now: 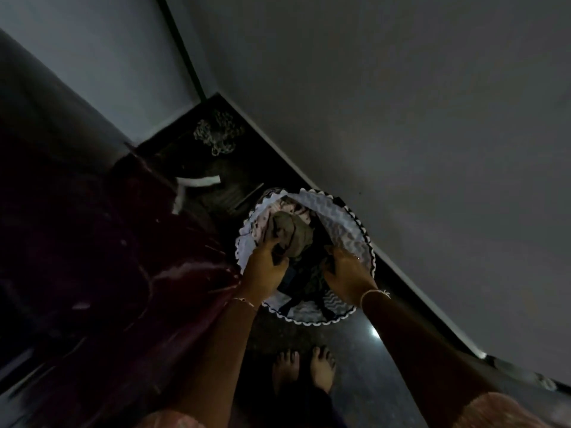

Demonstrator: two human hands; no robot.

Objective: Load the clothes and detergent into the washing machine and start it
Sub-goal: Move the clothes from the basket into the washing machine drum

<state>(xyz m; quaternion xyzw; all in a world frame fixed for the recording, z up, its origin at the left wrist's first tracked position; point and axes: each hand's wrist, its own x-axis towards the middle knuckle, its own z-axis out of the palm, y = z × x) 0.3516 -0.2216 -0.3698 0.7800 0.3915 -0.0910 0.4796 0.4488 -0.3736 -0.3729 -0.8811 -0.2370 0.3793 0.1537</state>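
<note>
A round laundry basket with a white zigzag lining and dark scalloped rim stands on the dark floor by the wall. It holds a heap of clothes, a grey-green piece on top and dark ones beneath. My left hand reaches in from the near left rim and grips the grey-green cloth. My right hand is in the basket's right side, fingers curled into the dark clothes. A dark red glossy machine body fills the left side, blurred.
A plain grey wall runs along the right, close behind the basket. My bare feet stand on the dark polished floor just before the basket. A pale tangled chain-like bundle lies in the far corner. A white strip sits beside the machine.
</note>
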